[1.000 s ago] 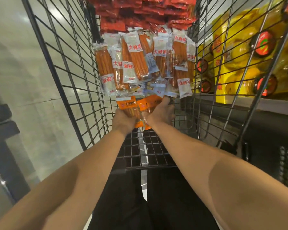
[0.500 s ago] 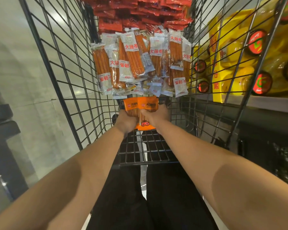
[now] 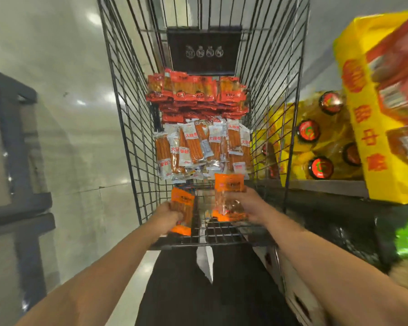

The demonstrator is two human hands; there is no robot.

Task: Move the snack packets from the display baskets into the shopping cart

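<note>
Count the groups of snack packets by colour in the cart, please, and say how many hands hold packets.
Red packets pile, far end of the shopping cart: 1
White packets pile, middle: 1
Orange packets, held by the left hand and right hand: 2 handfuls
Hands holding packets: 2
Total colours: 3

You can read red characters 大辣条 on the clear-and-white stick-snack packets (image 3: 193, 147) heaped mid-cart, four round white icons on the black placard (image 3: 204, 51) at the cart's far end, while print on the orange packets and yellow box (image 3: 372, 147) blurs.
</note>
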